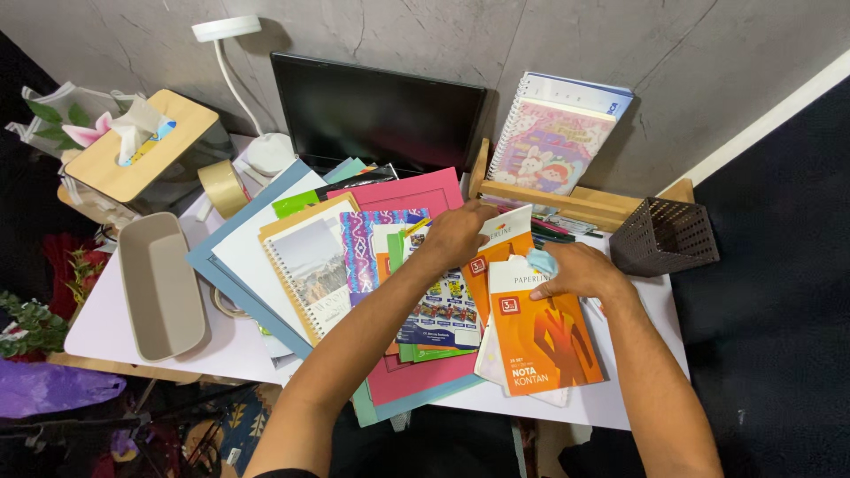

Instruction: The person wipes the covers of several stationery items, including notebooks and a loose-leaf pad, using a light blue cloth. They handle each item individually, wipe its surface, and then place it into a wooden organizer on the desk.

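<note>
Stationery is lying piled across a small white table [97, 319], and both hands are working at the right end of the heap. The right hand [580, 270] is resting on the top of an orange booklet [542, 332], fingers curled and pinching a small pale blue scrap [542, 261] against the cover; the press seems to be keeping the booklet from sliding toward the table's edge. The left hand [456, 232] is reaching over the pile to a second orange booklet [503, 243] lying partly under the first, fingers bent onto its upper edge, though whether they are gripping or only touching is hard to tell.

Sheets are overlapping in a loose fan beneath the forearm: a red sheet [425, 190], a blue folder [221, 252], a spiral notebook [310, 270] and a patterned sheet [367, 248], each partly covering the next, so only edges are showing.

Containers are standing around the rim. A beige tray [159, 288] at the left end is sitting with nothing visible in it. A wooden tissue box [137, 142] is holding a tissue poking up through its slot. A wooden rack [575, 204] behind the hands is propping up spiral pads [558, 142] against the wall, with pens lying in front. A dark mesh basket [664, 235] at the right is tilting over the table's edge; its contents are out of sight.
</note>
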